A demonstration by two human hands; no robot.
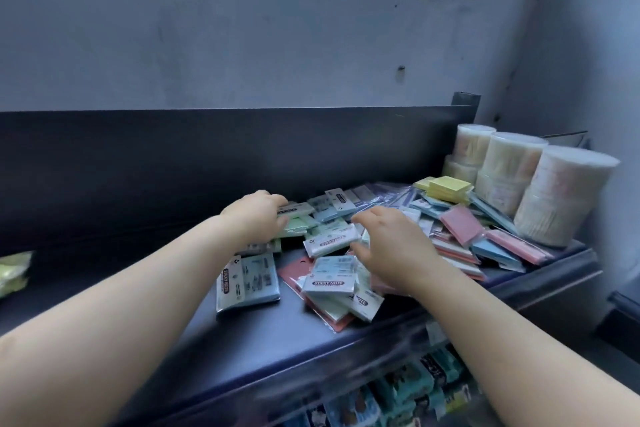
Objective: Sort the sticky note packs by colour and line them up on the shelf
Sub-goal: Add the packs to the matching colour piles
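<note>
"STICKY NOTE" is printed on a pale pack (328,282) near the front edge of the shelf (242,350), on a tilted pack (332,240) behind it, and sideways on a blue pack (247,282) to their left. The smaller print is unreadable.

The bare left forearm (138,295) and bare right forearm (502,326) are uncovered along their whole visible length. The left hand (258,215) and right hand (391,239) are bare too.
</note>
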